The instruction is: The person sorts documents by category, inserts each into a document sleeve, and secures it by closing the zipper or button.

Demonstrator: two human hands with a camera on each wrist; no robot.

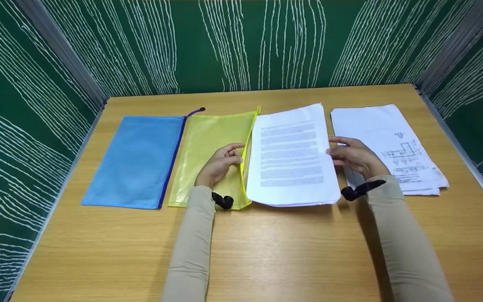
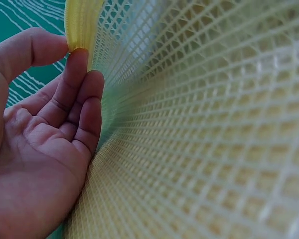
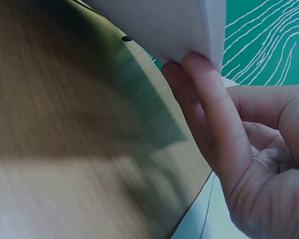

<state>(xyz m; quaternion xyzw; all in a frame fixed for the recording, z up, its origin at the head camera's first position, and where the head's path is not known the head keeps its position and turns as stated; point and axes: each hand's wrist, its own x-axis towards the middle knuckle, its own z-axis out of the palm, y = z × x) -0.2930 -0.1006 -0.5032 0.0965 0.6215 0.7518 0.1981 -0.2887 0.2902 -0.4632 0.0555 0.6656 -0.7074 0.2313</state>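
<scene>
My left hand pinches the zippered edge of a yellow mesh zip pouch between thumb and fingers. In the left wrist view the fingertips meet on its yellow zipper band, and the mesh bulges away from the hand. With my right hand I grip the right edge of a stack of printed paper, thumb on top and fingers beneath. The stack is raised above the table, and its left edge lies right at the pouch's opening. From the right wrist view, fingers support the paper from below.
A blue zip pouch with a dark blue zipper lies at the left. Another paper stack with printed drawings lies at the right, partly under my right hand. Green panels with white lines border the wooden table on three sides.
</scene>
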